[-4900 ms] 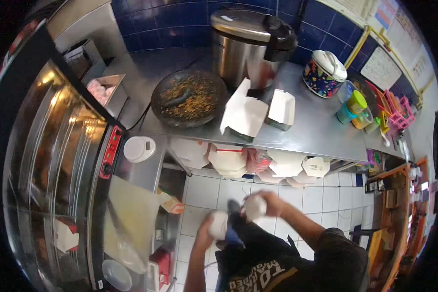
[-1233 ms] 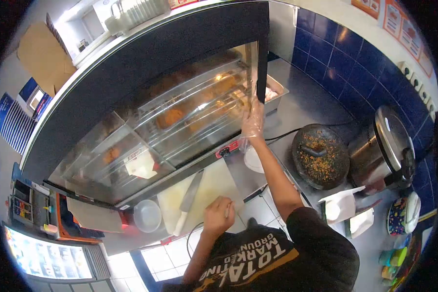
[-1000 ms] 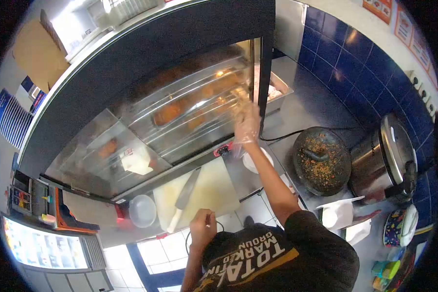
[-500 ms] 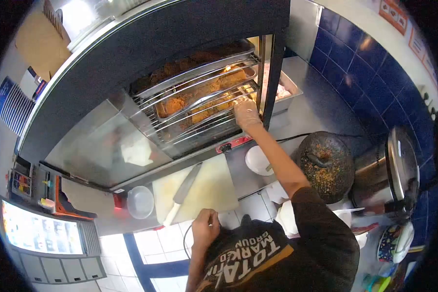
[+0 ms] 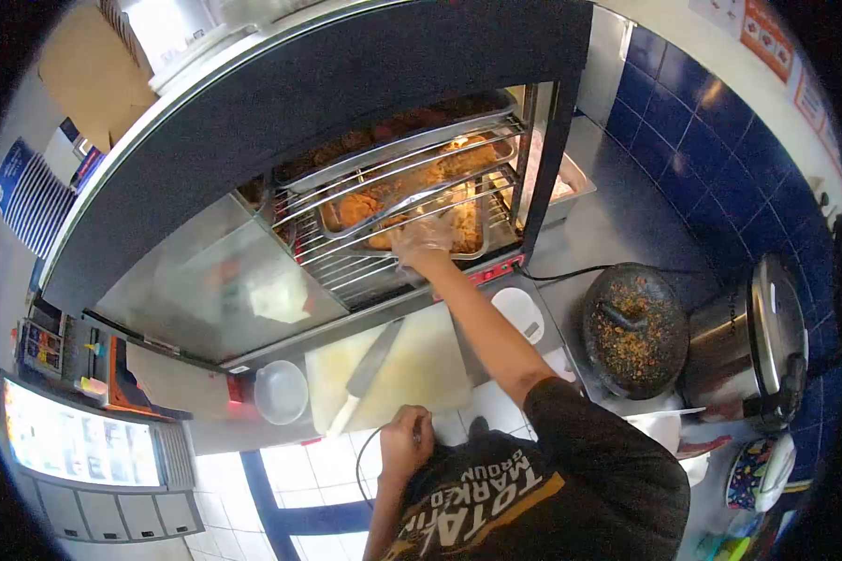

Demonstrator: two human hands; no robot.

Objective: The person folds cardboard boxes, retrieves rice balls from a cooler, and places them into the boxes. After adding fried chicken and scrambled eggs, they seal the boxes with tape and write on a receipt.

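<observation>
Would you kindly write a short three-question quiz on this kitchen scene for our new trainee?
1. Multiple choice: which hand reaches into the lit cabinet?
A) left
B) right
C) neither
2. True or false: the knife rests on the cutting board.
3. Fill in the blank: the hand inside the cabinet is covered by a clear ____.

Key:
1. B, the right hand
2. True
3. glove
</observation>
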